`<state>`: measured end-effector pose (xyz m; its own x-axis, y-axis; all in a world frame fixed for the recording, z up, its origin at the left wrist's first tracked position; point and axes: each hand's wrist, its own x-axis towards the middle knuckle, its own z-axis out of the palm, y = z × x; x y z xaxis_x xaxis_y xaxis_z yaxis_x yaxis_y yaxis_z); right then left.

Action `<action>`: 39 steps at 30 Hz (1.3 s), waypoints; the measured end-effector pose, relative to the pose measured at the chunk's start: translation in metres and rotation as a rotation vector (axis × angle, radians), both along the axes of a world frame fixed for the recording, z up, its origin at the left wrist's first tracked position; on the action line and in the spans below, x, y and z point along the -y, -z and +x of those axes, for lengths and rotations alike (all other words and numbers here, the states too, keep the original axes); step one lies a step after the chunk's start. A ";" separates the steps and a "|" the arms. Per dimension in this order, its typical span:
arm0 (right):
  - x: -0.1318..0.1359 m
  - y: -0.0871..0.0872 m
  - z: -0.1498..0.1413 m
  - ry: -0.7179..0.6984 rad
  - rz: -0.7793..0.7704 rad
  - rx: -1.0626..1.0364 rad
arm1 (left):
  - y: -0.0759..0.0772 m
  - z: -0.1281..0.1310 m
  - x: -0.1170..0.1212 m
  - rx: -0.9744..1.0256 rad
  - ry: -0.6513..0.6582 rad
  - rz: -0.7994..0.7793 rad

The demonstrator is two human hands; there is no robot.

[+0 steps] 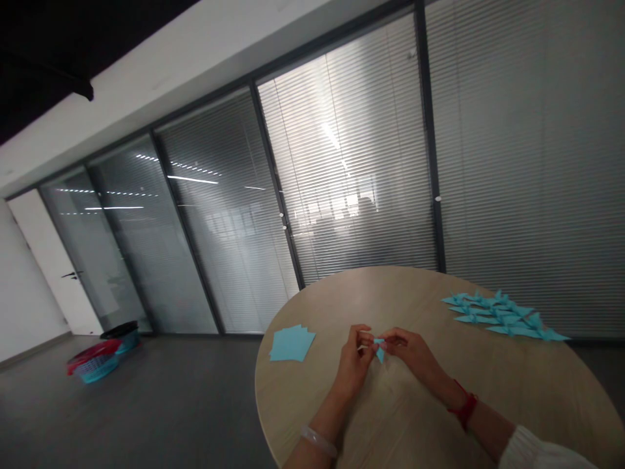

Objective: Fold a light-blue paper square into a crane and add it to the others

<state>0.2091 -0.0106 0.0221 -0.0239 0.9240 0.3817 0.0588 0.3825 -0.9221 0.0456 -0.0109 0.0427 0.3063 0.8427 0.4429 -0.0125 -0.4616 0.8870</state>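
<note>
Folded piece: small folded light-blue paper piece (379,348), held between both hands above a round pale-wood table (415,293), its long axis slanting down toward the tabletop.
Left hand (354,361): fingers pinching the paper's left side.
Right hand (409,350): fingers pinching its right side.
Nearby: stack of light-blue paper squares (291,343) left; folded light-blue paper cranes (502,316) right.

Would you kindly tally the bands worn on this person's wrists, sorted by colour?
Pale white bangle, left wrist: 1
Red wristband, right wrist: 1
Total: 2
</note>
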 end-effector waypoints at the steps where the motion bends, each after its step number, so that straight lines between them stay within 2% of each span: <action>1: 0.000 -0.001 0.001 0.012 0.004 0.001 | 0.001 0.000 -0.001 0.005 0.007 -0.023; 6: -0.002 0.000 0.001 0.044 0.019 0.019 | 0.006 0.000 -0.007 0.021 0.032 -0.114; 17: -0.009 0.007 0.002 0.063 0.038 0.135 | 0.011 0.000 -0.009 -0.114 -0.005 0.032; 24: -0.006 0.001 0.003 0.031 0.072 0.146 | 0.010 -0.001 -0.008 -0.112 0.017 0.022; 32: 0.001 -0.005 0.002 0.066 0.094 0.054 | 0.010 0.000 -0.010 -0.031 0.020 -0.047; 39: 0.006 -0.010 0.000 0.066 0.075 -0.012 | 0.006 0.000 -0.008 -0.017 -0.009 -0.028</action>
<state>0.2094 -0.0162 0.0324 0.0408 0.8924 0.4494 0.0756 0.4457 -0.8920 0.0459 -0.0032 0.0367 0.3062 0.8574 0.4137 0.0067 -0.4365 0.8997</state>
